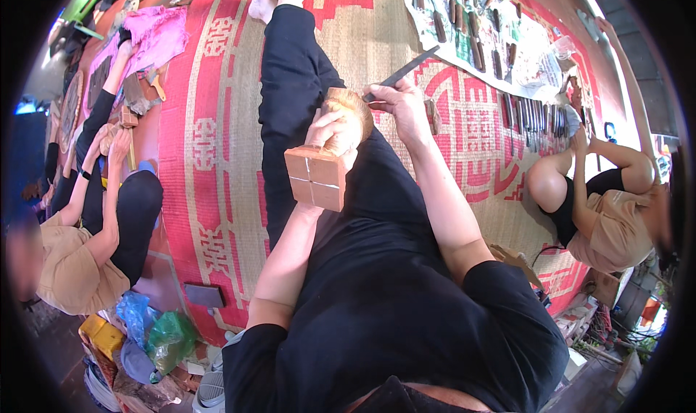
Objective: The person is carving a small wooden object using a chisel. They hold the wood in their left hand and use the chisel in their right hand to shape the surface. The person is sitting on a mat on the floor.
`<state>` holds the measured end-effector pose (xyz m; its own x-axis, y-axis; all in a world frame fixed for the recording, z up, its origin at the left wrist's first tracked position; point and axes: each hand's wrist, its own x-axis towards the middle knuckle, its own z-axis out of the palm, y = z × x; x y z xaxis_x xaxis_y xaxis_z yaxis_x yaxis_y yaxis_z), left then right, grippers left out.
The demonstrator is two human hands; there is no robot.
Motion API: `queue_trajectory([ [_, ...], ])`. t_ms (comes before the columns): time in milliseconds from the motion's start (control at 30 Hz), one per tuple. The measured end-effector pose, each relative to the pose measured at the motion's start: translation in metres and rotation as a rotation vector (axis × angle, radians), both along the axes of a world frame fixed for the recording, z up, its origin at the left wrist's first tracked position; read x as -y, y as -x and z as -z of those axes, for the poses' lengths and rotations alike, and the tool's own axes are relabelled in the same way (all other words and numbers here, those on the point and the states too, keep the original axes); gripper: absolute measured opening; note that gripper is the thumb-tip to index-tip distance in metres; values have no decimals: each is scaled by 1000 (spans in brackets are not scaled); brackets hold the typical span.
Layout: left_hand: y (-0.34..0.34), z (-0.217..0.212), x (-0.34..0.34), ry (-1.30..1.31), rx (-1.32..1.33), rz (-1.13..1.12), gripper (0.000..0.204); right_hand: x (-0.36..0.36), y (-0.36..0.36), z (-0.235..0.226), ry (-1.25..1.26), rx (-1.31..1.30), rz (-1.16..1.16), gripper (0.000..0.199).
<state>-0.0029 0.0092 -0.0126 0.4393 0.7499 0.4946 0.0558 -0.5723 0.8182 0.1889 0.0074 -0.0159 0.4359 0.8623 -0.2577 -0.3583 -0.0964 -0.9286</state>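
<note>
My left hand (332, 131) is closed around a carved wooden piece (316, 178) above my lap. The square base faces me, marked with a pale cross of lines. Beyond my fingers shows its rounded, lighter-coloured end. In my right hand (403, 107) is a flat dark file (411, 68), pinched between thumb and fingers. It slants up and to the right, its near end close to the rounded wood. Whether the file touches the wood, I cannot tell.
I sit on a red and straw-coloured woven mat (206, 148). At the far right, a pale sheet (453, 54) bears many handled tools, with a row of slim tools (533, 116) nearby. One co-worker (90, 246) sits left, another (602, 217) right. Plastic bags (170, 340) lie lower left.
</note>
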Motion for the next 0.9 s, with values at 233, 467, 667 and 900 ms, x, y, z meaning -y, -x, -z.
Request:
queue_trajectory([
  [233,1,-2,1,7,-10,5,37,-3,6,4,-57,-88,-21,9],
  [467,2,-2,-1,-29,-48,8,37,3,6,-6,19,-55,-38,12],
  [667,-1,0,2,74,37,13,35,5,14,5,-11,-44,-58,17],
  [900,0,-5,4,75,30,6,34,0,-18,18,70,16,39,10],
])
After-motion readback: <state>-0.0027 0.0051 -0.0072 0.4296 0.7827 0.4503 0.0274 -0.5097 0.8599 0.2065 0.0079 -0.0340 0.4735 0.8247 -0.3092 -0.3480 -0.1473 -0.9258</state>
